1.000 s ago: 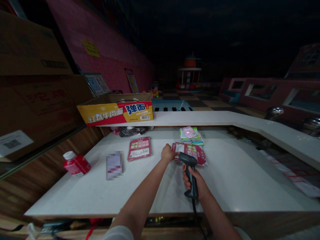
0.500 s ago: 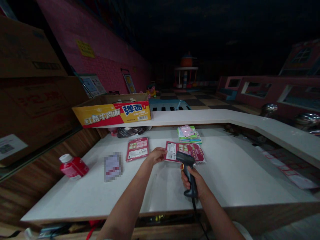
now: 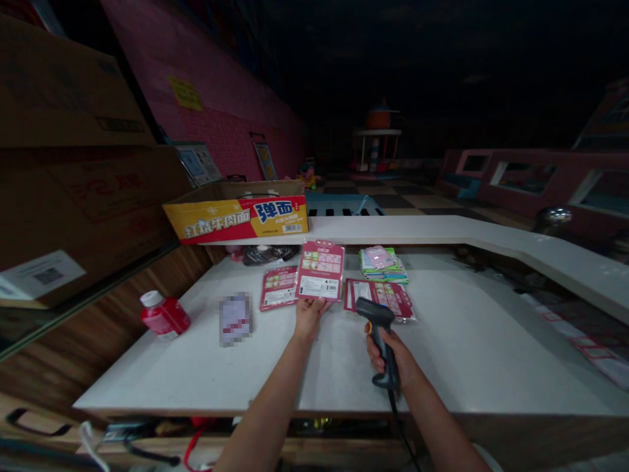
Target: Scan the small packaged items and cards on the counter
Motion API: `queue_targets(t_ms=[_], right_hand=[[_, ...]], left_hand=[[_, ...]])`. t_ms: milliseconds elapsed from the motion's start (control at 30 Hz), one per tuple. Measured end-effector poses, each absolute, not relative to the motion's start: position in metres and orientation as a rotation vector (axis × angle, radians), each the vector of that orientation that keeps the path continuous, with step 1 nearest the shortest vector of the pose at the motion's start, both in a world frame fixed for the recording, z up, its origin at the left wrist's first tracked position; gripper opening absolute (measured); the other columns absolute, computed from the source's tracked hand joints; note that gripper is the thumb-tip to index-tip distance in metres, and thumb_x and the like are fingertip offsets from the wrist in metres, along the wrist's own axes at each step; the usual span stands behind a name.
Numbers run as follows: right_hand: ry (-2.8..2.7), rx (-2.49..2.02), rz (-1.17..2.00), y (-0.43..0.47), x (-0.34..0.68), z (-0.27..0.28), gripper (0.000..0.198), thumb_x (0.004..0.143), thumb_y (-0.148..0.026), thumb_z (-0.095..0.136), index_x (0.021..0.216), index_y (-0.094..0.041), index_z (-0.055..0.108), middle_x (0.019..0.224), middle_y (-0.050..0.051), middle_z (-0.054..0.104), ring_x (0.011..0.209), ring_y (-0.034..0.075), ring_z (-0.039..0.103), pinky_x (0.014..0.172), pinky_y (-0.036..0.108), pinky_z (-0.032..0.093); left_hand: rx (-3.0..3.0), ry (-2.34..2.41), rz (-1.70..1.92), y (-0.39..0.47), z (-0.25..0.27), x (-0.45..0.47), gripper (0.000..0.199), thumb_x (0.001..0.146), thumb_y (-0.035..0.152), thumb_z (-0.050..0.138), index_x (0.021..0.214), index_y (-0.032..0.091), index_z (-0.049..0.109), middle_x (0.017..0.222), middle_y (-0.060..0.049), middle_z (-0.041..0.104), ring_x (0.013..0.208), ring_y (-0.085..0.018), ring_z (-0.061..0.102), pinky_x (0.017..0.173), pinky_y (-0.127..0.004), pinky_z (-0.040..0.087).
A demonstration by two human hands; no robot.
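Observation:
My left hand (image 3: 309, 316) grips the lower edge of a flat red-and-pink packet (image 3: 322, 270), raised so that its printed face with a barcode label shows. Behind and left of it, a similar red packet (image 3: 278, 288) lies on the white counter. My right hand (image 3: 393, 353) is wrapped round the handle of a black barcode scanner (image 3: 381, 341), its head pointing forward and left. More red packets (image 3: 393, 298) lie just beyond the scanner, which partly covers them. Farther back sits a small stack of green and white packets with a pink one on top (image 3: 383, 262).
A red bottle with a white cap (image 3: 164, 316) and a blurred-out item (image 3: 236, 319) lie on the left of the counter (image 3: 206, 380). An open noodle carton (image 3: 240, 219) stands on the raised ledge (image 3: 403, 229). Cardboard boxes (image 3: 93, 216) are stacked at far left.
My left hand has moved from the right-hand red packets to the left and now holds one packet up. The scanner stays in my right hand. The view has shifted slightly.

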State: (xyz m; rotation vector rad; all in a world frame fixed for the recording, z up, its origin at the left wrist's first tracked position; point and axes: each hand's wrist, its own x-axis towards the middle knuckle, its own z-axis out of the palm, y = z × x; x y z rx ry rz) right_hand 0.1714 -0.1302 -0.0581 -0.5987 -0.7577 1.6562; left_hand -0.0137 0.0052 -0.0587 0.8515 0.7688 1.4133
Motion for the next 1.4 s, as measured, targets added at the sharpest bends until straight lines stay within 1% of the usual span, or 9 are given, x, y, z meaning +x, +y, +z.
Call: queue_targets(t_ms=[167,333,467,600,767,900,1100,1200,1400], right_hand=[[-0.734,-0.789,1.58,-0.134,0.164,-0.049,0.041,0.074,-0.054,0.072,0.091,-0.019,0.057,0.053,-0.006,0.052,0.034,0.006,0.042,0.031,0.017,0.033],[-0.799,-1.085,1.425,-0.13,0.142,-0.026,0.049,0.07,-0.061,0.071,0.093,-0.021,0.054,0.05,-0.007,0.056,0.034,0.01,0.048,0.031,0.019,0.038],[-0.886,-1.155,1.332,-0.125,0.122,-0.004,0.051,0.067,-0.061,0.073,0.091,-0.021,0.052,0.047,-0.008,0.056,0.032,0.011,0.049,0.029,0.02,0.038],[-0.872,-1.176,1.325,-0.124,0.113,0.006,0.05,0.065,-0.063,0.073,0.083,-0.02,0.052,0.046,-0.007,0.055,0.031,0.011,0.049,0.028,0.02,0.038],[-0.845,-1.191,1.319,-0.128,0.113,0.01,0.051,0.065,-0.065,0.071,0.082,-0.02,0.053,0.046,-0.008,0.054,0.031,0.011,0.049,0.029,0.02,0.037],[-0.838,-1.198,1.328,-0.131,0.114,0.014,0.053,0.063,-0.066,0.072,0.082,-0.02,0.052,0.046,-0.008,0.053,0.032,0.01,0.048,0.029,0.02,0.037],[-0.793,-1.114,1.403,-0.135,0.132,-0.001,0.054,0.064,-0.062,0.076,0.089,-0.02,0.053,0.05,-0.008,0.056,0.034,0.01,0.048,0.031,0.019,0.038],[-0.743,-1.036,1.485,-0.134,0.15,-0.021,0.05,0.067,-0.057,0.077,0.092,-0.02,0.056,0.052,-0.007,0.057,0.036,0.009,0.048,0.033,0.019,0.038],[-0.517,-0.741,1.65,-0.128,0.173,-0.05,0.041,0.068,-0.049,0.079,0.087,-0.018,0.061,0.052,-0.007,0.051,0.037,0.005,0.04,0.033,0.014,0.032]], left_hand=[[0.796,0.78,1.563,0.008,-0.069,-0.012,0.054,0.056,0.033,0.084,0.102,0.016,0.063,0.1,-0.009,0.072,0.102,-0.025,0.067,0.093,-0.045,0.053],[0.73,0.759,1.633,0.009,-0.073,-0.011,0.056,0.059,0.028,0.083,0.109,0.017,0.061,0.107,-0.009,0.071,0.104,-0.025,0.066,0.094,-0.043,0.054],[0.733,0.75,1.632,0.007,-0.073,-0.011,0.053,0.063,0.025,0.08,0.111,0.017,0.061,0.11,-0.01,0.071,0.107,-0.025,0.066,0.096,-0.042,0.052],[0.688,0.737,1.63,0.005,-0.071,-0.009,0.048,0.06,0.024,0.081,0.104,0.015,0.063,0.105,-0.01,0.072,0.102,-0.024,0.068,0.095,-0.043,0.052],[0.691,0.663,1.68,0.004,-0.067,-0.005,0.04,0.058,0.022,0.082,0.094,0.013,0.067,0.095,-0.01,0.073,0.092,-0.023,0.07,0.092,-0.043,0.053],[0.645,0.662,1.676,0.004,-0.068,-0.007,0.049,0.056,0.02,0.084,0.102,0.015,0.066,0.1,-0.009,0.073,0.094,-0.022,0.069,0.091,-0.04,0.054],[0.661,0.705,1.671,0.006,-0.072,-0.009,0.059,0.055,0.025,0.086,0.109,0.016,0.065,0.105,-0.01,0.072,0.097,-0.024,0.068,0.091,-0.042,0.054],[0.673,0.719,1.664,0.007,-0.072,-0.009,0.059,0.055,0.026,0.086,0.109,0.016,0.065,0.104,-0.01,0.072,0.099,-0.025,0.068,0.091,-0.043,0.054],[0.709,0.708,1.655,0.006,-0.07,-0.009,0.056,0.055,0.027,0.086,0.105,0.014,0.066,0.103,-0.011,0.073,0.097,-0.025,0.068,0.091,-0.043,0.054]])
